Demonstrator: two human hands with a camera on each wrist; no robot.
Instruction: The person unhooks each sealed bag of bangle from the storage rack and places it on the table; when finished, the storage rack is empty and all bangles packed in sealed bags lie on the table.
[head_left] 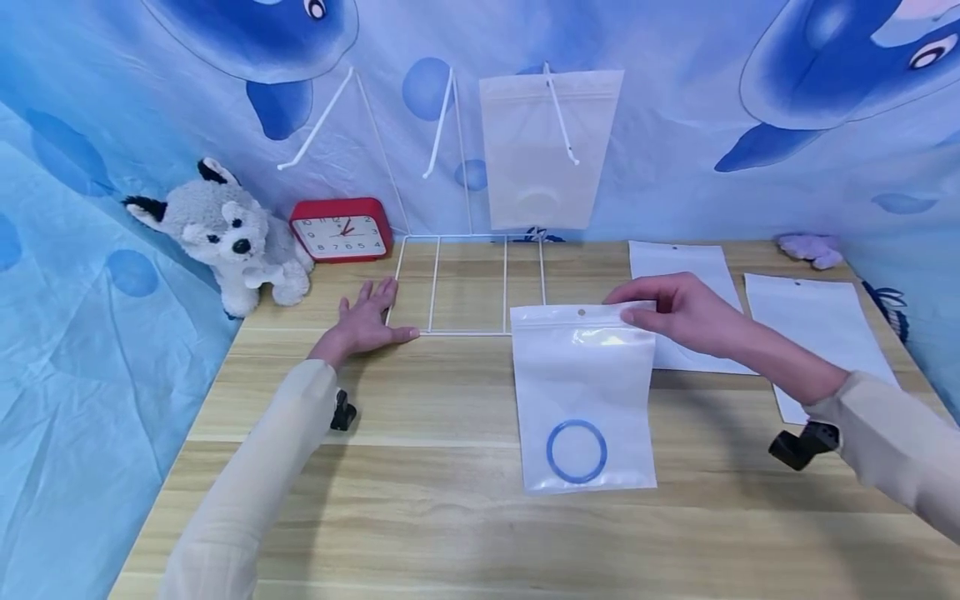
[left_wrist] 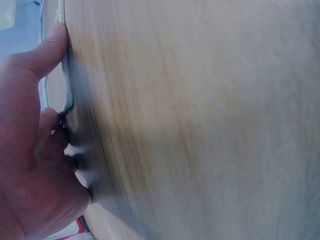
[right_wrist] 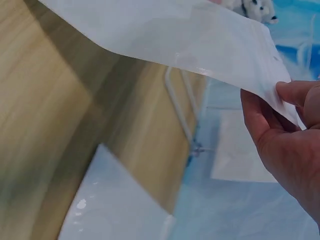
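Note:
My right hand (head_left: 686,308) pinches a white zip bag (head_left: 588,375) by its upper right corner, thumb in front and fingers behind. A round punched hole sits in its top edge, and a blue ring (head_left: 577,480) shows near its bottom. The bag hangs over the table in front of a white wire rack (head_left: 469,334). My left hand (head_left: 367,321) rests at the rack's front left corner, fingers spread and thumb along the front wire. From the rack's rightmost hook (head_left: 562,121) hangs another white bag (head_left: 540,167); the other two hooks carry nothing.
Two more white bags lie on the table at the right, one (head_left: 686,262) partly behind my right hand, the other (head_left: 817,325) farther right. A plush husky (head_left: 232,233) and a red clock (head_left: 341,229) stand back left. A purple object (head_left: 812,248) lies back right.

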